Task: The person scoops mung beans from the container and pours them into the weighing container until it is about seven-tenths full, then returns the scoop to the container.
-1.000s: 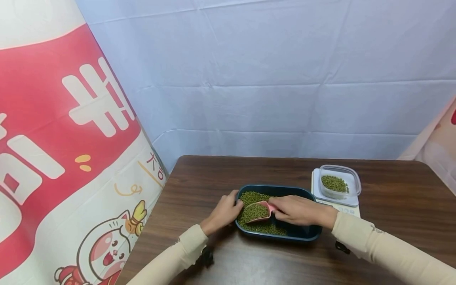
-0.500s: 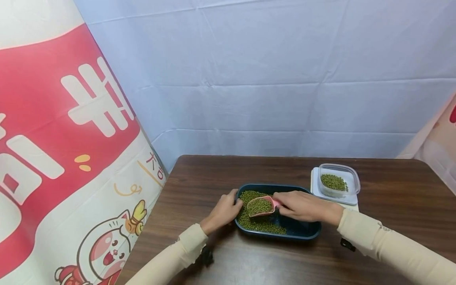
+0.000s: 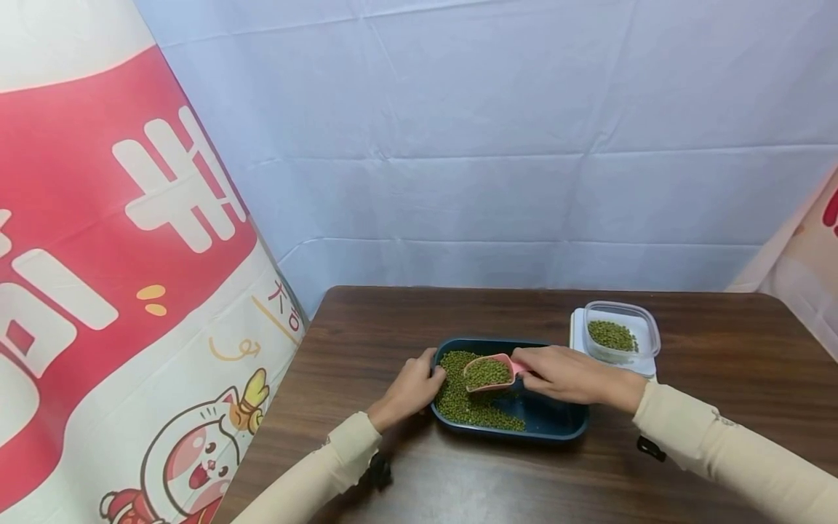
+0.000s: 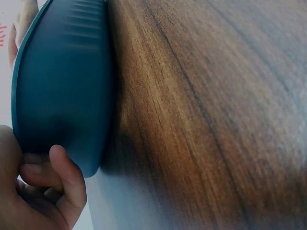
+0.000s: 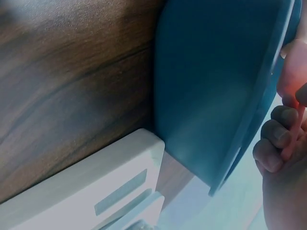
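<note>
In the head view, my left hand [image 3: 411, 389] grips the left end of a dark blue plastic basin [image 3: 553, 420]. Green mung beans [image 3: 474, 413] are heaped in the basin's left half. Over the beans is a pink scoop [image 3: 516, 366], filled with more of them. My right hand [image 3: 572, 375] holds the scoop by its handle, fingers curled around it in the right wrist view, where the hand [image 5: 278, 136] appears beside the basin wall [image 5: 211, 91]. The left wrist view shows my left hand [image 4: 48, 187] at the basin's outer side [image 4: 67, 81].
Behind the basin on the right stands a white kitchen scale [image 3: 579, 342]. A clear plastic container [image 3: 648, 316] with some beans sits on it. All this rests on a dark wooden table [image 3: 366, 327]; a pale cloth [image 3: 458, 182] hangs behind.
My right hand has lifted the filled scoop out of the beans and moved it right and slightly away. The left hand has stayed on the basin.
</note>
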Tool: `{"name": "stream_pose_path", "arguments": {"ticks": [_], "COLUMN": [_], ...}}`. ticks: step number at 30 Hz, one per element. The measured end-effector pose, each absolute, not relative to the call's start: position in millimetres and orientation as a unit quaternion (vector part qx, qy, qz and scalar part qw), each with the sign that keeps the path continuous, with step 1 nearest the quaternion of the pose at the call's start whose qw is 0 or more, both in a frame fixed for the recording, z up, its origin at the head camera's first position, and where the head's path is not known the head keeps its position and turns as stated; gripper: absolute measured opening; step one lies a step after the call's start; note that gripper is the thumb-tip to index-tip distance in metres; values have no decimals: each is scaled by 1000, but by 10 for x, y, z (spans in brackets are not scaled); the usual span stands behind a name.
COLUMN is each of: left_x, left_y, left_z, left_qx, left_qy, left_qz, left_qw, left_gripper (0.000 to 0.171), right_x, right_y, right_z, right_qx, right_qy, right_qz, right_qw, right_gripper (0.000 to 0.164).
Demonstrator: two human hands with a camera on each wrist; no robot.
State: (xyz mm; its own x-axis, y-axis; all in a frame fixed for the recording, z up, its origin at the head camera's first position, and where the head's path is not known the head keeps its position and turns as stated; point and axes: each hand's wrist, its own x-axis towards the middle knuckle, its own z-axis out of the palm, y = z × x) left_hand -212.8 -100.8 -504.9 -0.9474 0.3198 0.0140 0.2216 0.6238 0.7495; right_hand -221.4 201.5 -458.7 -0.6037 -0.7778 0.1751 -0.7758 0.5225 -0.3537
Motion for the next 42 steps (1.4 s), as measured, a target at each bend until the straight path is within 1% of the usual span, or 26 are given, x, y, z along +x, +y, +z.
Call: {"name": "stream_pose_path", "arguments": {"ticks": [15,20,25,28,32,38,42], "left_x": [-2127,-2128,-2125,-2124,-2124,-2129,-2127], "left_y": [-1016,-1018,-1027,-1030,-1031,-1022,-1021], "left_z": [-5083,-5084,-5082,-5079,-5080,-5086,-5083], "left_qx": [157,156,155,158,160,154,150], "left_qy": [898,898,896,894,892,895,894], "left_qz": [407,409,412,415,418,415,417], "left_qw": [56,52,58,59,59,61,65], "left_gripper": [48,47,48,48,49,50,51], "right_x": [-2196,-2203,-2208,-2210,-2206,-2190,-2190], "right_y": [2154,2228,2301,2342,2391,2460,2484], "right_z": [-4442,-4381,-4340,-4323,-4305,-4278,-4260], "right_qx": [-422,-405,-396,-390,-379,-366,-363], "right_qy": [883,891,895,898,903,908,910], "right_qz": [-202,-204,-206,-203,-200,-205,-200], "right_qw": [-35,-25,-17,-23,-26,-20,-22], "right_gripper": [15,12,7,7,13,8,9]}}
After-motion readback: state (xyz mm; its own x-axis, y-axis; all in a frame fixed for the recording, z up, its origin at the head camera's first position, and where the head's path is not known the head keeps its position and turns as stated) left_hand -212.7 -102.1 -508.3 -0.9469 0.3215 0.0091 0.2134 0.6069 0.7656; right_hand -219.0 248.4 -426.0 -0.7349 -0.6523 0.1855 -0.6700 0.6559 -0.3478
